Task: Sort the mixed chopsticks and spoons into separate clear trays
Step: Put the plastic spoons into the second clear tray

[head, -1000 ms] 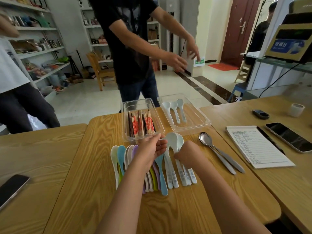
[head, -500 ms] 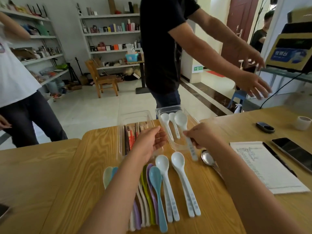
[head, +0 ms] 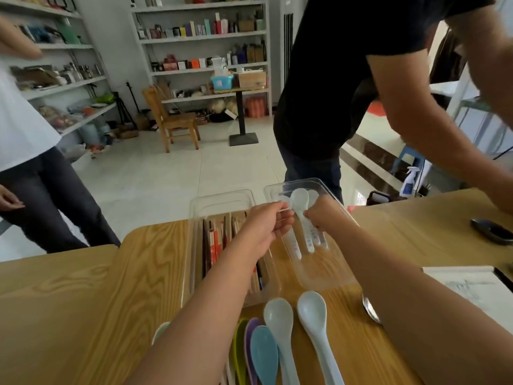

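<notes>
Pinching the handle of a white spoon, the right hand aligns it with the others inside the spoon tray at centre frame, presumably for neat nesting. The left hand curls at the tray rim; its grip cannot be determined.

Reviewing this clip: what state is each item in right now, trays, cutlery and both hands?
Left clear plastic tray: holds wooden chopsticks, lying flat.
Right clear plastic tray: holds white plastic spoons.
Middle white spoon: pinched by right hand, over that tray.
Left hand: fingers curled at that tray's rim; grip unclear.
Pastel plastic spoons: unsorted, lying on wooden table.
Metal spoon: on table, partly hidden by arm.
</notes>
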